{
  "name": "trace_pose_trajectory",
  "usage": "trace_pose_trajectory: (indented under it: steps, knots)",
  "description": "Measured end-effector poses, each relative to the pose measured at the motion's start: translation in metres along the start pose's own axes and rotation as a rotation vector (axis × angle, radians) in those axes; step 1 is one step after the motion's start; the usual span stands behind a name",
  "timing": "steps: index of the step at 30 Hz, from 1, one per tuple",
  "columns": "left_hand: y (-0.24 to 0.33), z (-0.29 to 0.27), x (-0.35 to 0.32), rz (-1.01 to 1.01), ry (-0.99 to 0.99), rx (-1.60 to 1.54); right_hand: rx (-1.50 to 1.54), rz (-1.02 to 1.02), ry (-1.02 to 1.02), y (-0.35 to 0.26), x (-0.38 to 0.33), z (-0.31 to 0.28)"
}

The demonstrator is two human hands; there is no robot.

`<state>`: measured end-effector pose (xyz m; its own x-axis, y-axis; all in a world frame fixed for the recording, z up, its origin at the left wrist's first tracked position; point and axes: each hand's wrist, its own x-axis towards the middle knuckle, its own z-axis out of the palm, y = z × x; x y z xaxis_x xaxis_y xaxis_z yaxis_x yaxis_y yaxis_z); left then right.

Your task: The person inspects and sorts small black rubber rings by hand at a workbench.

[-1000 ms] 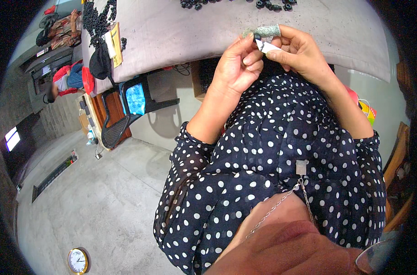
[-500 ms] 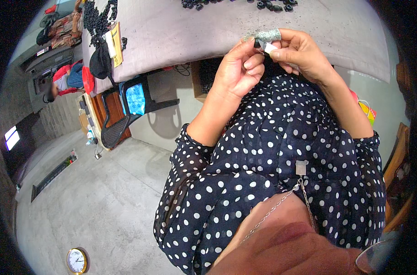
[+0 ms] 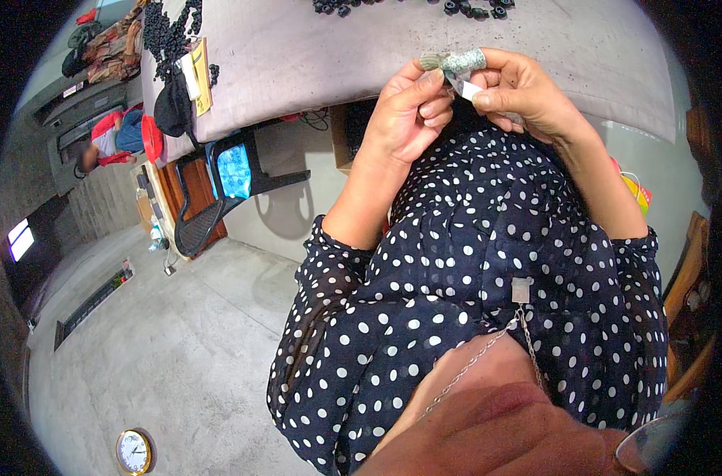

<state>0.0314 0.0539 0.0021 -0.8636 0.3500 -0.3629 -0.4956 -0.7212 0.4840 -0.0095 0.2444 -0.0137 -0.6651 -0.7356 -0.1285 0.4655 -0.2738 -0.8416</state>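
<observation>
My left hand (image 3: 404,111) and my right hand (image 3: 519,91) meet in front of my chest, at the near edge of a grey-covered table (image 3: 313,47). Between their fingertips they pinch a small grey-green cylindrical piece (image 3: 454,62) with a thin white strip (image 3: 465,86) hanging from it. My left thumb and forefinger hold its left end. My right fingers grip the strip and the right end. Both forearms rise from my dark polka-dot blouse.
Small black parts (image 3: 408,6) lie along the table's far side, and a heap of them (image 3: 164,32) sits at its left corner beside a yellow card (image 3: 197,75). A black chair (image 3: 226,186) stands below the table. A round clock (image 3: 135,452) lies on the concrete floor.
Both hands, still gripping the small piece, have shifted slightly up toward the table; the fingers have re-pinched the white strip.
</observation>
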Motion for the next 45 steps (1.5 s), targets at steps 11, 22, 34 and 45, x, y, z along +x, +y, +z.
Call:
trace_pose_trajectory:
  steps: [11, 22, 34, 45]
  knots:
    - [0.005, -0.008, 0.0, 0.01, -0.083, 0.19, 0.029, 0.038, -0.049, -0.002, 0.0, -0.002]
    - [0.003, -0.018, 0.003, 0.0, -0.095, 0.138, 0.086, 0.084, -0.001, 0.009, 0.005, -0.004]
    - [0.005, -0.016, 0.003, 0.023, -0.1, 0.149, 0.039, 0.059, -0.046, 0.002, 0.002, 0.001]
    - [0.004, -0.018, 0.005, 0.005, -0.14, 0.13, 0.099, 0.045, -0.077, 0.007, 0.003, -0.004]
